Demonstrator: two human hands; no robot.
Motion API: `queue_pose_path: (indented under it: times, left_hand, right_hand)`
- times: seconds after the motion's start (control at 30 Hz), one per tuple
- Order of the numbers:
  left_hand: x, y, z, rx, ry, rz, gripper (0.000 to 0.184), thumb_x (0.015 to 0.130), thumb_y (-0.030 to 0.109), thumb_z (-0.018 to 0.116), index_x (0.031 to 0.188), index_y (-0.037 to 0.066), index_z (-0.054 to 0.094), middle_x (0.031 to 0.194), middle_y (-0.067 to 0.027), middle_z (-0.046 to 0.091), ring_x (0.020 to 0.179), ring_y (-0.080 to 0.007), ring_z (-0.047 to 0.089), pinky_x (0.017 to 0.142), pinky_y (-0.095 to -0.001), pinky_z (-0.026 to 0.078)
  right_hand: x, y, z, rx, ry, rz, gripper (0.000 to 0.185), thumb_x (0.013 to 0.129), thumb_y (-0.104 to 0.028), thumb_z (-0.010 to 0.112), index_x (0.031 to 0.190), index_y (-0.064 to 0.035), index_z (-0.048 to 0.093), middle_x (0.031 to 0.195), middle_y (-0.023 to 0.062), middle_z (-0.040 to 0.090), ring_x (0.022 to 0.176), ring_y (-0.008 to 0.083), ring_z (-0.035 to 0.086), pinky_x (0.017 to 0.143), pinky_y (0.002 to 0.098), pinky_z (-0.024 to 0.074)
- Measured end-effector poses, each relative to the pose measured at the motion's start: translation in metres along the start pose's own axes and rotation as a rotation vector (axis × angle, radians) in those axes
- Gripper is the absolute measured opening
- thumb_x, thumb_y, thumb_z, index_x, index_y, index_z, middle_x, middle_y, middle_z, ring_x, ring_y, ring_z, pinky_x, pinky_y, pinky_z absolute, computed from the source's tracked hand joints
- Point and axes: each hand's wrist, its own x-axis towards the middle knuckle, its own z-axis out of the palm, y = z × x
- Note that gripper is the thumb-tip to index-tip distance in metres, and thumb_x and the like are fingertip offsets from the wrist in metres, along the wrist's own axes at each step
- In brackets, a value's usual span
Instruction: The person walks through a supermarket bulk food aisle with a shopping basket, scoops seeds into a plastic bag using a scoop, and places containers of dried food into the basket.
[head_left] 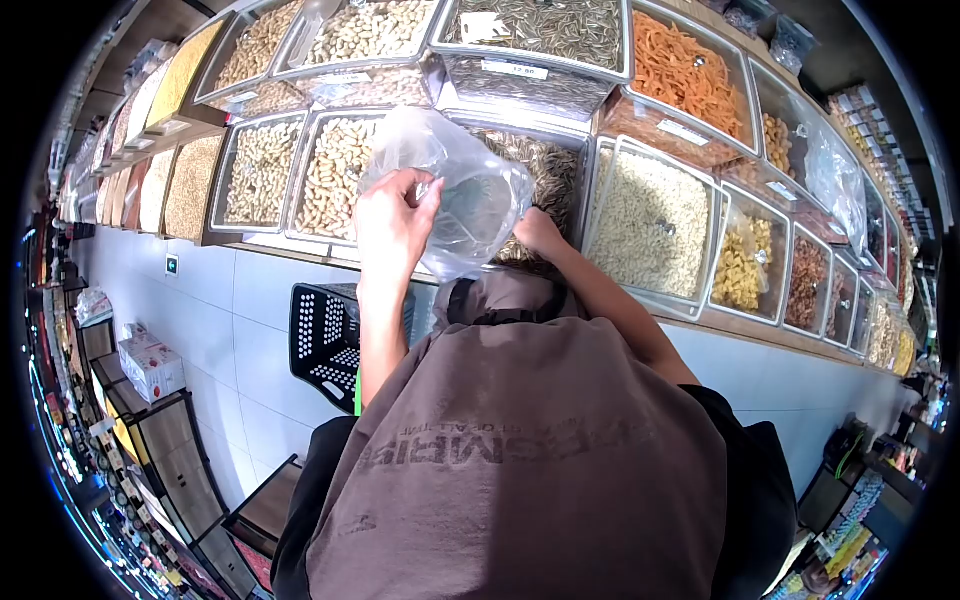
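A clear plastic bag [470, 205] is spread wide over the bins, its mouth turned toward me. My left hand [395, 215] is closed, pinching the bag's left edge between thumb and fingers. At the bag's right edge my right hand [538, 232] is closed, its knuckles up and the fingertips mostly hidden; it grips the rim there. Just behind and beneath the bag lies a bin of dark striped sunflower seeds [555, 175]. Peanuts in the shell [340, 175] fill the bin to the left, partly covered by the bag.
To the right are a bin of pale seeds [650, 220] with a clear lid and yellow pieces [742, 262]. Orange strips [690, 75] fill an upper bin. A black perforated basket [325, 345] stands below the counter at left. A white box [150, 362] sits farther left.
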Motion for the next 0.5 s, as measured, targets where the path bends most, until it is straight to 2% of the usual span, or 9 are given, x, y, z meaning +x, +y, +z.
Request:
queue_pose_path:
  times: [0.07, 0.13, 0.17, 0.27, 0.33, 0.37, 0.43, 0.5]
  left_hand:
    - [-0.004, 0.000, 0.000, -0.019, 0.001, -0.010, 0.021, 0.082, 0.017, 0.078, 0.093, 0.001, 0.073, 0.060, -0.0070, 0.060, 0.054, -0.0112, 0.052, 0.053, -0.0274, 0.043]
    - [-0.006, 0.000, -0.005, -0.152, -0.028, -0.137, 0.018, 0.086, 0.015, 0.076, 0.092, -0.001, 0.073, 0.058, -0.0004, 0.055, 0.054, -0.0064, 0.046, 0.051, -0.0242, 0.038]
    - [-0.007, -0.002, -0.006, -0.151, -0.023, -0.140, 0.018, 0.086, 0.015, 0.076, 0.092, -0.001, 0.073, 0.058, -0.0004, 0.055, 0.054, -0.0064, 0.046, 0.051, -0.0242, 0.038]
    - [-0.005, -0.008, -0.008, -0.337, 0.010, -0.213, 0.015, 0.090, 0.013, 0.073, 0.090, -0.002, 0.073, 0.061, 0.0090, 0.047, 0.057, -0.0009, 0.038, 0.050, -0.0206, 0.030]
    - [-0.004, -0.012, -0.011, -0.335, 0.001, -0.200, 0.015, 0.090, 0.013, 0.073, 0.090, -0.002, 0.072, 0.061, 0.0092, 0.046, 0.057, -0.0010, 0.038, 0.050, -0.0207, 0.030]
    - [-0.003, -0.013, -0.012, -0.333, -0.009, -0.190, 0.015, 0.090, 0.012, 0.073, 0.091, -0.002, 0.072, 0.061, 0.0095, 0.046, 0.057, -0.0011, 0.038, 0.050, -0.0208, 0.030]
    - [-0.004, -0.016, -0.012, -0.375, 0.010, -0.198, 0.015, 0.089, 0.013, 0.073, 0.089, -0.002, 0.072, 0.060, 0.0083, 0.047, 0.056, -0.0014, 0.038, 0.049, -0.0211, 0.030]
    - [-0.002, -0.019, -0.011, -0.417, 0.024, -0.202, 0.016, 0.088, 0.014, 0.074, 0.086, -0.001, 0.072, 0.058, 0.0071, 0.047, 0.054, -0.0016, 0.037, 0.049, -0.0213, 0.030]
  right_hand:
    - [-0.007, 0.007, 0.000, -0.010, 0.040, -0.068, 0.054, 0.092, -0.043, 0.058, 0.090, 0.0109, 0.067, 0.092, 0.0350, 0.065, 0.095, 0.0469, 0.065, 0.083, 0.0505, 0.0503]
    - [-0.015, 0.005, -0.003, 0.032, 0.103, -0.024, 0.048, 0.093, -0.031, 0.053, 0.063, 0.0059, 0.059, 0.046, 0.0154, 0.051, 0.040, 0.0269, 0.053, 0.046, 0.0429, 0.0437]
    - [-0.018, 0.003, -0.005, 0.029, 0.101, -0.027, 0.048, 0.093, -0.031, 0.053, 0.063, 0.0059, 0.059, 0.046, 0.0154, 0.051, 0.040, 0.0269, 0.053, 0.046, 0.0429, 0.0437]
    - [-0.030, -0.005, -0.015, 0.170, 0.098, -0.062, 0.052, 0.094, -0.034, 0.051, 0.063, 0.0063, 0.059, 0.046, 0.0179, 0.051, 0.040, 0.0281, 0.054, 0.049, 0.0442, 0.0458]
    - [-0.047, -0.022, -0.030, 0.114, 0.065, 0.065, 0.057, 0.089, -0.042, 0.055, 0.078, 0.0130, 0.065, 0.082, 0.0349, 0.064, 0.087, 0.0459, 0.066, 0.078, 0.0484, 0.0513]
    - [-0.053, -0.025, -0.035, 0.113, 0.065, 0.063, 0.057, 0.089, -0.042, 0.055, 0.078, 0.0130, 0.065, 0.082, 0.0349, 0.064, 0.087, 0.0459, 0.066, 0.078, 0.0484, 0.0513]
    - [-0.063, -0.027, -0.042, -0.053, 0.199, -0.072, 0.056, 0.088, -0.042, 0.056, 0.082, 0.0133, 0.065, 0.082, 0.0337, 0.065, 0.086, 0.0447, 0.067, 0.078, 0.0484, 0.0514]
    - [-0.074, -0.027, -0.052, -0.038, 0.193, -0.065, 0.055, 0.088, -0.041, 0.057, 0.084, 0.0132, 0.066, 0.082, 0.0327, 0.065, 0.084, 0.0449, 0.067, 0.077, 0.0487, 0.0511]
